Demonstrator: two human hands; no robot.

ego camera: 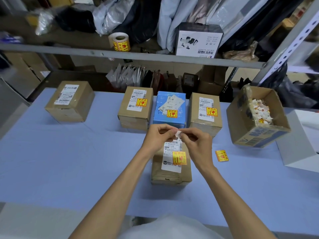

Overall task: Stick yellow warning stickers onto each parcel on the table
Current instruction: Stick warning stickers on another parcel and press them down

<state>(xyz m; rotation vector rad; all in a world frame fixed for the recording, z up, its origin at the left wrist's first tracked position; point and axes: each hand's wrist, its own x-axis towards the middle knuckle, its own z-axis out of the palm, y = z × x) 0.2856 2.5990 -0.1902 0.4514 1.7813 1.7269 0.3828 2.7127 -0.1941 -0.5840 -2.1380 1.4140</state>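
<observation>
Four parcels are already wearing a yellow sticker in the head view: the near parcel (171, 163) under the hands, and three in the back row, a brown parcel (135, 109), the blue parcel (170, 109) and another brown parcel (205, 111). One parcel is sitting bare, the far-left parcel (69, 100), well apart from the hands.

Both hands are meeting above the near parcel. The left hand (158, 135) and the right hand (196, 144) are each pinching a small white scrap of paper (178, 133) between fingertips, apparently backing paper, though it is too small to tell for sure.

A loose yellow sticker (222, 155) is lying on the blue table (69, 161), just right of the right wrist. An open carton (259, 118) further right is holding a heap of crumpled backings.

Judging from this, the near parcel is finished and the scrap is waiting to be dropped in the carton; the next move is probably calling for the loose sticker to go onto the far-left parcel.
</observation>
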